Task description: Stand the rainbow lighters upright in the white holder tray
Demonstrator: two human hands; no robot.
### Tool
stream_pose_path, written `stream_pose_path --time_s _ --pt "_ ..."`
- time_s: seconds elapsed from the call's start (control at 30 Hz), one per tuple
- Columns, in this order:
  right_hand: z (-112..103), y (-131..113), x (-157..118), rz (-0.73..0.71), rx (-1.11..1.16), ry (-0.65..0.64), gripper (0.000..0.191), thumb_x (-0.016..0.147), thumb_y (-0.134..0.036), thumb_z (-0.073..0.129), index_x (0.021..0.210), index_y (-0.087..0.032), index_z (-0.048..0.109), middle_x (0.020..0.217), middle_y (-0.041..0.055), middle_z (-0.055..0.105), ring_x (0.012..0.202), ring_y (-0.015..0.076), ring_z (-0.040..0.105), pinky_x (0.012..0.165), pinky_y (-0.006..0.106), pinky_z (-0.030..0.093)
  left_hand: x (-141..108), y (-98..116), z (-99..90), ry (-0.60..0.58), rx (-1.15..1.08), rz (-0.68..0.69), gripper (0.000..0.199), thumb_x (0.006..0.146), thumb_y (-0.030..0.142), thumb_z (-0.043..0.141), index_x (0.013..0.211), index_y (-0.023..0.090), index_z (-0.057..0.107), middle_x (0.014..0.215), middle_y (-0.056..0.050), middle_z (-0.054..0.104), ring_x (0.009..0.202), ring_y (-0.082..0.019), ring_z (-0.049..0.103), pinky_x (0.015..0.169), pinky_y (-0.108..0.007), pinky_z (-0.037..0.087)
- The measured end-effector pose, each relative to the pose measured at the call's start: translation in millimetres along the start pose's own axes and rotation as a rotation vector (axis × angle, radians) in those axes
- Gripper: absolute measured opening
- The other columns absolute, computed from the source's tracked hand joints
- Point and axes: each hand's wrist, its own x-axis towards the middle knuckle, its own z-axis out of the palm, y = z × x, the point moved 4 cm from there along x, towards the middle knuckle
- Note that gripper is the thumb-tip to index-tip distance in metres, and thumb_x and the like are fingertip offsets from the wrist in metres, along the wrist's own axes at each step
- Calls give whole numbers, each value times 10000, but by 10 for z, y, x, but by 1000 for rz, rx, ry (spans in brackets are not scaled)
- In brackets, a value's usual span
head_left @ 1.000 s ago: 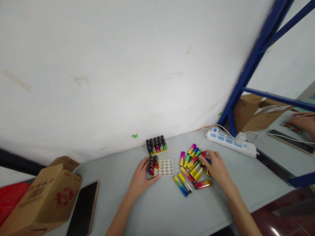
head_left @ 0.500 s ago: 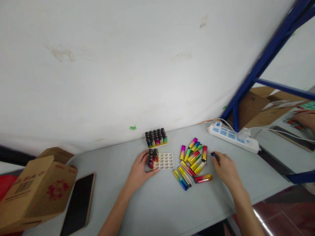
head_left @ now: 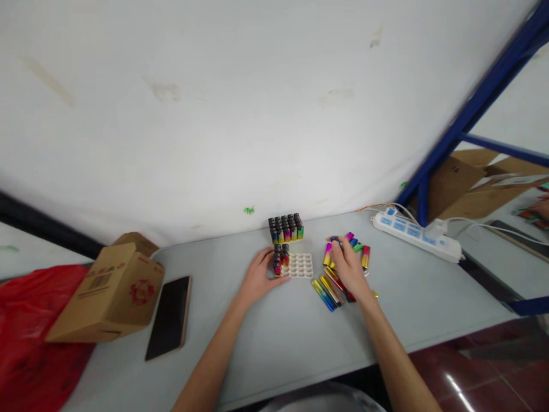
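Observation:
My left hand [head_left: 258, 281] grips the left end of a white tray [head_left: 305, 266] with rows of round-cornered slots, thumb along the front edge and fingers behind. Several black-topped lighters [head_left: 281, 258] stand upright in the tray's left columns; the slots to the right hold nothing. Above the loose pile, my right hand [head_left: 349, 268] is closed on a lighter [head_left: 335, 239], of which only a dark blue end shows. Beneath and around that hand lie shiny multicoloured lighters [head_left: 325, 294], partly hidden by it. A second block of upright lighters [head_left: 286, 229] stands behind the tray, near the wall.
On the left are a cardboard box [head_left: 109, 292], a red plastic bag [head_left: 38, 332] and a dark phone [head_left: 169, 317]. A white power strip [head_left: 416, 233] with cables lies at the back right, beside a blue metal frame [head_left: 446, 137]. Another person's hand shows beyond the frame.
My right hand has moved left with the lighter, from the pile's right side to over the pile. The left hand stays on the tray. The whole view has shifted slightly.

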Motion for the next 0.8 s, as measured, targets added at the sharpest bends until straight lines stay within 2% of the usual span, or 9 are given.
stream_pose_path --time_s 0.13,0.2,0.3,0.4,0.53,0.8 --pt "367 -218 71 26 152 -116 634 1030 -771 421 870 -216 681 681 7 596 647 189 537 593 288 429 -7 1 0 6 -18 19 789 809 550 914 1462 210 629 1529 -150 616 1432 -361 589 1260 -534 475" --pt "492 -232 74 81 215 -146 702 998 -828 391 695 -227 589 629 3 551 624 180 506 586 294 406 -10 0 2 4 -27 27 783 812 551 911 1462 216 632 1531 -148 615 1434 -360 588 1260 -535 474" --pt "625 -180 39 176 213 -145 719 961 -852 356 560 -261 445 536 -15 435 554 170 430 566 319 353 -14 -14 6 12 -30 31 775 817 551 906 1463 222 630 1529 -145 617 1424 -358 596 1255 -538 479" --pt "695 -157 -21 195 142 -144 645 947 -777 363 528 -287 379 500 -17 391 531 178 405 557 342 316 -14 -34 17 14 -21 30 777 827 552 897 1471 218 619 1533 -150 615 1426 -356 593 1255 -545 476" --pt "710 -196 -68 142 77 -164 565 953 -676 370 544 -286 394 507 -9 431 550 188 441 558 338 319 -11 -36 29 3 -12 28 788 823 548 900 1478 219 611 1538 -153 609 1436 -358 585 1264 -543 464" --pt "730 -117 -13 150 71 -166 703 1001 -787 325 520 -285 430 494 11 459 522 208 471 564 357 364 -12 -2 11 10 -12 30 762 829 528 896 1468 225 613 1524 -141 620 1429 -359 591 1257 -549 475"
